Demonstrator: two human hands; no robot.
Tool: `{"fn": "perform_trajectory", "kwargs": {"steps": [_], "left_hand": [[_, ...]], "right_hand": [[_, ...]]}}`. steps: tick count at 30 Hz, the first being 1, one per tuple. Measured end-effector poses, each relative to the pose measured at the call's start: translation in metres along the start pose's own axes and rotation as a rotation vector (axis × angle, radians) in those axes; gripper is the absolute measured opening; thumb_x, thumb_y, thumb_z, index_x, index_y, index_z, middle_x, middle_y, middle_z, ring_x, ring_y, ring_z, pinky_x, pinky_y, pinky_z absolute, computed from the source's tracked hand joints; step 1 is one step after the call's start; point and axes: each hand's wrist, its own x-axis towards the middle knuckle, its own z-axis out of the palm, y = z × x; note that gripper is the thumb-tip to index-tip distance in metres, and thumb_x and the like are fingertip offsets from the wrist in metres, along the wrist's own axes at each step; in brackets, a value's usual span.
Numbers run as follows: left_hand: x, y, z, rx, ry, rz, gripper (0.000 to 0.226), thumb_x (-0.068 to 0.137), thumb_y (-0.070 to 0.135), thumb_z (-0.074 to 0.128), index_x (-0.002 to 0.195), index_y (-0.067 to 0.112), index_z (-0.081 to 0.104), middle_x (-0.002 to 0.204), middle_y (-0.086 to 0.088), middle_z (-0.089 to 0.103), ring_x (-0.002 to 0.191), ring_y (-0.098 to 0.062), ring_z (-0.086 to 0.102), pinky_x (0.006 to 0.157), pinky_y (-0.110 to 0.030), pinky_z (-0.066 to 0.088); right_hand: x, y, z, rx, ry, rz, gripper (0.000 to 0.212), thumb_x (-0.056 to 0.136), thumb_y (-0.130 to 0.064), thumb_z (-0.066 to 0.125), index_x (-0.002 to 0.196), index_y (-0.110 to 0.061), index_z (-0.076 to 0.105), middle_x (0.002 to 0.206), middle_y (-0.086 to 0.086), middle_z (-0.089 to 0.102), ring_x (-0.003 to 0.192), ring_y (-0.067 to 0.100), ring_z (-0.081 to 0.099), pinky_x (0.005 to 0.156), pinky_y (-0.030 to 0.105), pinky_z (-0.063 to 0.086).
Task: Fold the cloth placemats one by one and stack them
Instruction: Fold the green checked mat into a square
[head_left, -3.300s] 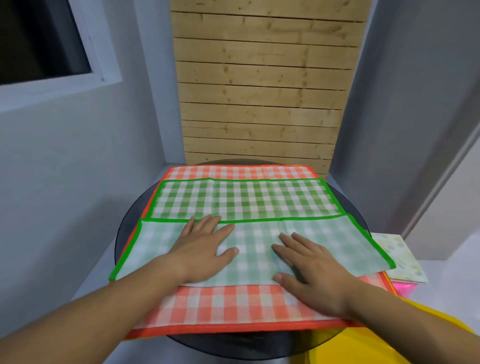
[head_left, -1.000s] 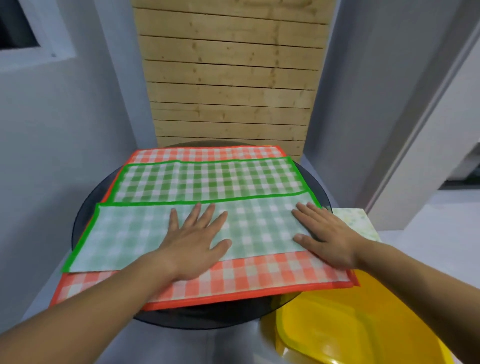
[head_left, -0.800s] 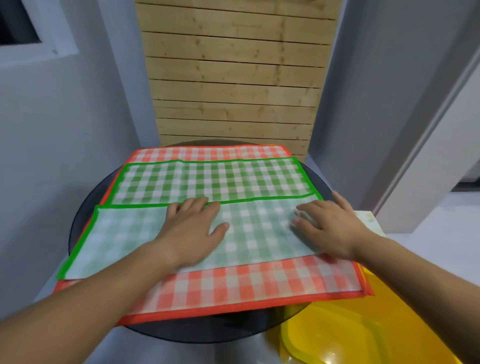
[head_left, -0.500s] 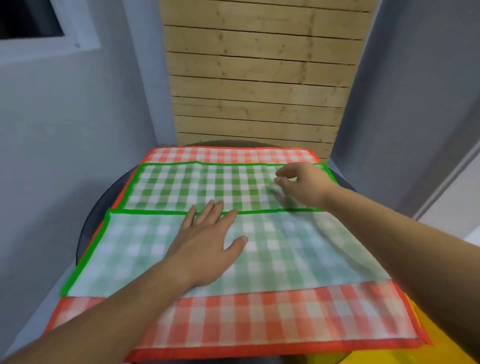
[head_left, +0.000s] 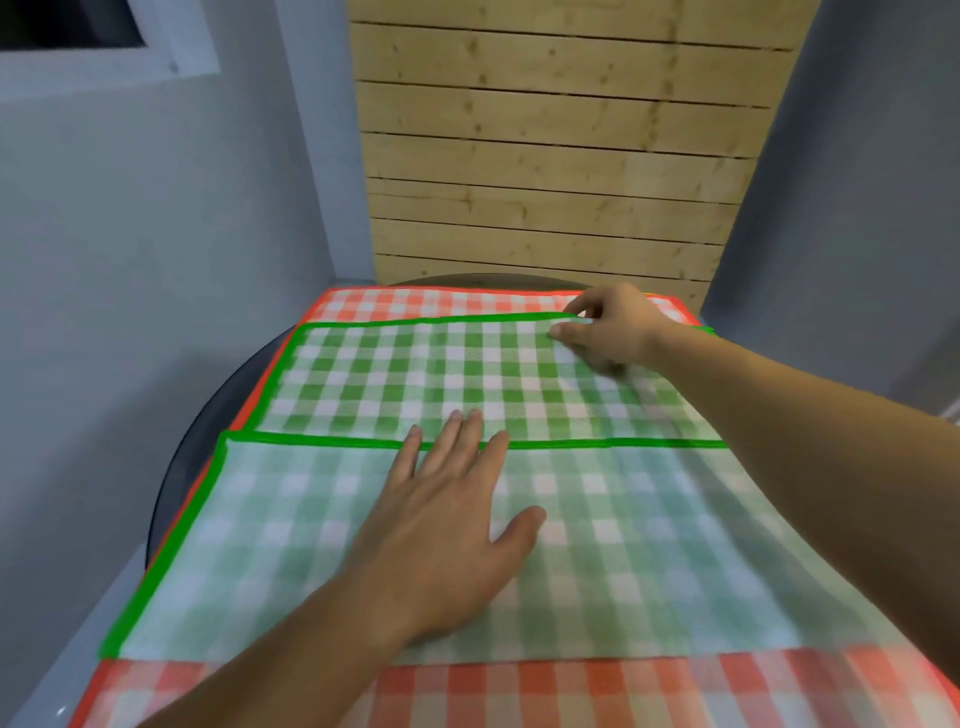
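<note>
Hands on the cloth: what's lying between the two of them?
In the head view, only the green checked placemat lies between left hand and right hand: its far half, nothing on it.

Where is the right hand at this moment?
In the head view, the right hand pinches the far edge of the green placemat, right of centre.

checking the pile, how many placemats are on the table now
2: the green checked placemat, near part folded over, lies on the orange checked placemat, which shows at the far and near edges. Others may be hidden underneath.
</note>
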Motion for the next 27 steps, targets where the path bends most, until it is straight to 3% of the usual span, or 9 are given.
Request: {"fn": "perform_trajectory", "kwargs": {"steps": [5, 7, 10, 12, 15, 18, 22, 27], "left_hand": [[0.001, -0.001, 0.001, 0.012, -0.005, 0.009, 0.076, 0.096, 0.070, 0.013, 0.160, 0.032, -0.002, 0.166, 0.007, -0.021, 0.149, -0.006, -0.028, 0.124, -0.042, -0.012], [0.001, 0.000, 0.001, 0.003, -0.002, 0.015, 0.073, 0.097, 0.068, 0.014, 0.160, 0.032, 0.000, 0.166, 0.006, -0.020, 0.149, -0.007, -0.029, 0.125, -0.042, -0.011], [-0.003, 0.004, -0.004, 0.030, 0.057, 0.041, 0.066, 0.102, 0.060, 0.015, 0.160, 0.029, 0.010, 0.169, 0.001, -0.011, 0.152, -0.011, -0.022, 0.125, -0.040, -0.010], [-0.007, 0.007, -0.011, 0.096, 0.131, 0.093, 0.064, 0.103, 0.056, 0.015, 0.157, 0.024, 0.027, 0.169, -0.005, 0.007, 0.156, -0.017, -0.004, 0.126, -0.039, -0.004], [-0.014, 0.013, -0.028, 0.117, 0.269, 0.157, 0.060, 0.100, 0.050, 0.023, 0.137, 0.016, 0.055, 0.155, -0.010, 0.044, 0.148, -0.024, 0.034, 0.124, -0.043, 0.021], [-0.025, 0.019, -0.049, 0.124, 0.346, 0.213, 0.050, 0.097, 0.043, 0.036, 0.125, 0.013, 0.063, 0.141, -0.011, 0.056, 0.134, -0.030, 0.050, 0.116, -0.044, 0.034], [-0.062, 0.031, -0.067, 0.118, 0.417, 0.372, 0.043, 0.092, 0.036, 0.048, 0.124, 0.011, 0.065, 0.136, -0.012, 0.057, 0.128, -0.032, 0.051, 0.113, -0.040, 0.030], [-0.099, 0.034, -0.061, 0.152, 0.402, 0.506, 0.043, 0.091, 0.035, 0.054, 0.128, 0.015, 0.063, 0.143, -0.011, 0.054, 0.135, -0.028, 0.045, 0.114, -0.040, 0.033]], "right_hand": [[-0.011, -0.011, -0.016, 0.010, 0.053, -0.109, 0.024, 0.084, -0.047, 0.072, 0.082, -0.023, 0.071, 0.078, 0.005, 0.071, 0.073, 0.022, 0.066, 0.074, 0.040, 0.055], [-0.023, -0.018, -0.026, -0.003, 0.086, -0.161, 0.024, 0.088, -0.045, 0.068, 0.081, -0.022, 0.071, 0.078, 0.004, 0.069, 0.072, 0.020, 0.060, 0.078, 0.038, 0.050], [-0.047, -0.032, -0.044, -0.090, 0.135, -0.199, 0.024, 0.091, -0.046, 0.063, 0.084, -0.025, 0.070, 0.074, -0.013, 0.061, 0.083, 0.019, 0.055, 0.094, 0.041, 0.037], [-0.068, -0.040, -0.058, -0.149, 0.152, -0.229, 0.023, 0.092, -0.047, 0.061, 0.087, -0.027, 0.071, 0.076, -0.016, 0.060, 0.086, 0.017, 0.053, 0.099, 0.044, 0.033], [-0.107, -0.049, -0.076, -0.204, 0.160, -0.284, 0.021, 0.092, -0.047, 0.061, 0.088, -0.029, 0.071, 0.082, -0.014, 0.063, 0.086, 0.014, 0.054, 0.098, 0.044, 0.038], [-0.150, -0.054, -0.087, -0.175, 0.128, -0.332, 0.014, 0.089, -0.041, 0.066, 0.087, -0.030, 0.074, 0.086, -0.013, 0.070, 0.087, 0.014, 0.063, 0.088, 0.038, 0.047], [-0.210, -0.050, -0.084, -0.039, 0.044, -0.348, 0.007, 0.086, -0.025, 0.074, 0.079, -0.026, 0.074, 0.084, -0.011, 0.071, 0.081, 0.004, 0.064, 0.076, 0.025, 0.049], [-0.265, -0.033, -0.054, -0.029, -0.034, -0.279, 0.006, 0.085, -0.026, 0.075, 0.080, -0.030, 0.073, 0.093, -0.009, 0.065, 0.088, 0.005, 0.059, 0.083, 0.028, 0.049]]}}
